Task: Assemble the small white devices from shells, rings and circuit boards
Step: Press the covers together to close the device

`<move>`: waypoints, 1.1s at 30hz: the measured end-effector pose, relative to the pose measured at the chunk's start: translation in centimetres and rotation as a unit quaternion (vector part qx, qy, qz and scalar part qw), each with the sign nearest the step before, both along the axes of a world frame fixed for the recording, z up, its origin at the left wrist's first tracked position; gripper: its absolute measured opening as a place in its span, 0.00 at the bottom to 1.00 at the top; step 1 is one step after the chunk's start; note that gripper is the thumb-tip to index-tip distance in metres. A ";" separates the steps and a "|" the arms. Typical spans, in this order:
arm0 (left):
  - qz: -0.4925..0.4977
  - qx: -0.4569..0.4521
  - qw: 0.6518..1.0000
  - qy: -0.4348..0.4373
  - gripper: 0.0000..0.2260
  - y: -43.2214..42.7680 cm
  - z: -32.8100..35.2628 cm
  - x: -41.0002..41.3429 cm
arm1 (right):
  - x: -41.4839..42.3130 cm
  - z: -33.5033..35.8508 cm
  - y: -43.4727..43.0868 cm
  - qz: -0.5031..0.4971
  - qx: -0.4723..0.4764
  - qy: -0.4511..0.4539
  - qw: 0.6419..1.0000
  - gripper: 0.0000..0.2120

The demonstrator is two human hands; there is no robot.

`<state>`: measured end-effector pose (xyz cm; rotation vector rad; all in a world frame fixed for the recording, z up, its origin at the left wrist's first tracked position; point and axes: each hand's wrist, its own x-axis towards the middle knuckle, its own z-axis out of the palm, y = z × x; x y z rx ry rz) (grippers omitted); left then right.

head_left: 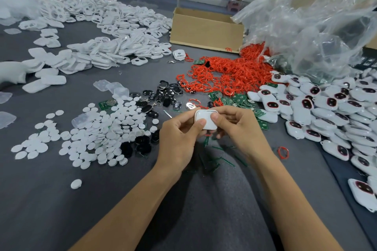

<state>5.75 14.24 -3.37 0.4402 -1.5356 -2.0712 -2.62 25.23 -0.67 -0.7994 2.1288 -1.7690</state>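
Note:
A small white device shell point(206, 118) is held up above the grey cloth between both hands. My left hand point(179, 138) grips its left side, thumb on the front face. My right hand point(236, 126) grips its right side, thumb pressing the top right corner. A thin red line shows along the shell's upper edge. A heap of red rings point(228, 75) lies beyond the hands. Green circuit boards point(240, 101) lie scattered just behind my right hand. White shells point(106, 26) are heaped at the far left. Assembled white devices point(330, 112) pile up at the right.
White round discs point(89, 140) cover the cloth at the left, with black oval parts point(165, 96) behind them. An open cardboard box point(206, 30) stands at the back. Crumpled clear plastic bags point(318, 18) rise at the right. A single red ring point(283, 152) lies beside my right wrist.

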 end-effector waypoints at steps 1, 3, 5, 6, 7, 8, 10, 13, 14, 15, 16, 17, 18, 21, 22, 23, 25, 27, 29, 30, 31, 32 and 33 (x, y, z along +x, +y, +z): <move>-0.001 0.013 1.000 -0.002 0.11 0.0 0.0 0.0 | 0.0 0.0 0.1 -0.006 0.011 0.021 1.000 0.07; 0.002 0.040 0.999 -0.009 0.10 -0.1 0.1 0.0 | 0.1 0.0 0.2 -0.007 0.039 0.074 0.997 0.10; 0.002 0.055 0.998 -0.010 0.09 -0.2 0.2 0.1 | 0.3 0.1 0.1 0.005 0.062 0.109 0.992 0.12; 0.000 0.059 0.998 -0.010 0.09 -0.2 0.3 0.1 | 0.3 0.1 0.1 0.008 0.071 0.120 0.990 0.14; -0.006 0.065 0.998 -0.011 0.09 -0.2 0.4 0.2 | 0.3 0.1 0.1 0.007 0.078 0.128 0.989 0.14; -0.014 0.072 0.997 -0.012 0.09 -0.2 0.4 0.2 | 0.2 0.0 0.1 0.003 0.085 0.130 0.988 0.14; -0.032 0.073 0.997 -0.018 0.12 -0.3 0.5 0.2 | 0.0 -0.1 0.2 -0.004 0.102 0.118 0.988 0.13; -0.069 0.075 0.995 -0.018 0.14 -0.6 0.6 0.3 | -0.2 0.1 0.6 0.009 0.112 0.087 0.990 0.12; -0.083 0.082 0.993 -0.015 0.15 -0.6 0.6 0.3 | -0.2 0.3 0.7 0.019 0.102 0.068 0.992 0.12; -0.094 0.086 0.992 -0.012 0.16 -0.7 0.7 0.4 | -0.2 0.5 0.8 0.031 0.086 0.045 0.995 0.11; -0.101 0.088 0.991 -0.010 0.19 -0.8 0.8 0.4 | -0.3 0.6 0.9 0.045 0.071 0.023 0.996 0.11; -0.105 0.091 0.990 -0.008 0.21 -0.9 0.8 0.4 | -0.3 0.7 1.0 0.058 0.060 0.009 0.996 0.11; -0.106 0.094 0.990 -0.006 0.22 -0.9 0.8 0.4 | -0.3 0.7 1.0 0.069 0.055 0.001 0.996 0.11; -0.108 0.103 0.989 -0.003 0.22 -1.0 0.8 0.4 | -0.4 0.9 1.3 0.090 0.049 -0.016 0.995 0.11; -0.109 0.105 0.988 -0.004 0.21 -1.0 0.8 0.4 | -0.5 1.0 1.4 0.093 0.048 -0.020 0.994 0.11; -0.111 0.108 0.988 -0.006 0.20 -0.9 0.8 0.4 | -0.6 1.1 1.5 0.092 0.046 -0.020 0.994 0.11; -0.117 0.109 0.987 -0.008 0.18 -0.8 0.8 0.4 | -0.7 1.2 1.6 0.085 0.046 -0.007 0.995 0.11; -0.120 0.111 0.987 -0.008 0.17 -0.7 0.8 0.3 | -0.8 1.2 1.7 0.077 0.045 0.004 0.996 0.10; -0.119 0.117 0.986 -0.006 0.16 -0.7 0.8 0.4 | -0.8 1.2 1.7 0.069 0.039 0.001 0.997 0.10; -0.119 0.117 0.986 -0.006 0.16 -0.7 0.8 0.4 | -0.8 1.1 1.6 0.065 0.036 -0.002 0.997 0.10; -0.121 0.115 0.986 -0.007 0.15 -0.7 0.8 0.4 | -0.8 1.1 1.6 0.061 0.035 -0.005 0.998 0.10; -0.123 0.111 0.986 -0.009 0.15 -0.7 0.8 0.4 | -0.8 1.1 1.6 0.056 0.034 -0.006 0.998 0.10; -0.125 0.108 0.986 -0.012 0.15 -0.7 0.9 0.5 | -0.8 1.1 1.6 0.050 0.032 -0.007 0.998 0.10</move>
